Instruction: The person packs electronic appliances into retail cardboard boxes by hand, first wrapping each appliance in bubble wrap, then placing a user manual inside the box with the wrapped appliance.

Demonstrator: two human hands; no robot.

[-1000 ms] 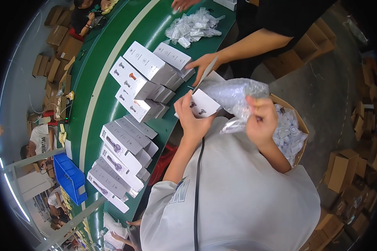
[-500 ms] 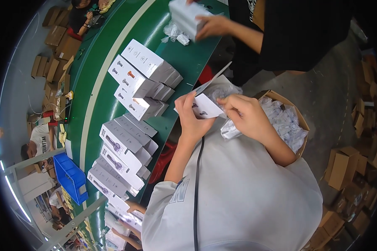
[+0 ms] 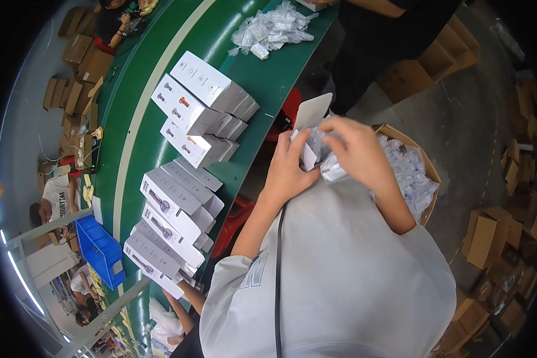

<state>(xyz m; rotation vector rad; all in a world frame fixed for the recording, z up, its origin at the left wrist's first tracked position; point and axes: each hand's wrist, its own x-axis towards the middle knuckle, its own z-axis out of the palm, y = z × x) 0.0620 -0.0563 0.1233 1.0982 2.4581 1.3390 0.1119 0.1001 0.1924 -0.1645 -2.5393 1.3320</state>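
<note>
My left hand grips a small white cardboard box in front of my chest, its lid flap standing up. Over the box's open end is my right hand, fingers bent and slightly blurred, on a clear plastic-wrapped packet. Some crinkled clear plastic also shows at the box's mouth, between my hands; what is inside the wrapping I cannot make out. Just beyond my right forearm, a brown carton holds many more plastic-wrapped packets.
White printed boxes stand in stacks and rows on the green table. A heap of plastic-wrapped packets lies at its far end. A blue bin is at left. Co-workers stand at the far right and lower left.
The box has turned in my left hand and its flap now stands upright. My right hand has moved over its opening. The co-worker's box has moved away, uncovering the packet heap.
</note>
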